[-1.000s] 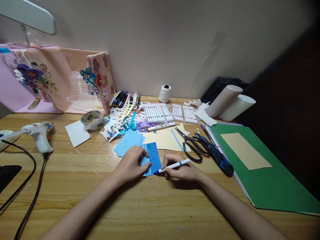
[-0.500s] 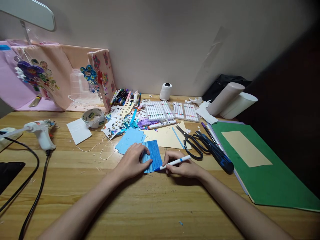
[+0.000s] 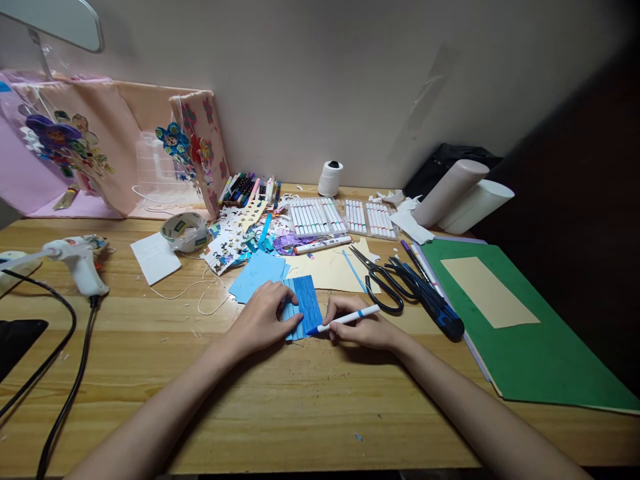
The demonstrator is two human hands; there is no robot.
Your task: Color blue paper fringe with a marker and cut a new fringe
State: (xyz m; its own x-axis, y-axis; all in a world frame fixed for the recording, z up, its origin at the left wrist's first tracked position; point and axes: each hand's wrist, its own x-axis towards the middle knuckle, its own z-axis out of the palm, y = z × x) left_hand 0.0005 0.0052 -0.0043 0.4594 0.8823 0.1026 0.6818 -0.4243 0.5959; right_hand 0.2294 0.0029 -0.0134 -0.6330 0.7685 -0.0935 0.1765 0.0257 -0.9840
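My left hand (image 3: 263, 319) presses flat on a small light-blue paper (image 3: 306, 303) that is coloured dark blue over its right part. My right hand (image 3: 361, 327) grips a white marker with a blue tip (image 3: 345, 319), and the tip touches the paper's lower right corner. Behind this paper lie more light-blue sheets (image 3: 257, 272) and a cream sheet (image 3: 336, 268). Black scissors (image 3: 380, 281) lie just right of my right hand.
Marker trays (image 3: 340, 219), loose pens (image 3: 247, 189), paper scraps, a tape roll (image 3: 185, 232) and a white thread spool (image 3: 330, 178) sit at the back. A glue gun (image 3: 75, 260) with its cable lies at the left. A green folder (image 3: 530, 333) covers the right.
The marker tip has stayed at the paper's lower right corner with only slight movement. The view has drifted a little, so everything sits slightly higher in the frame.
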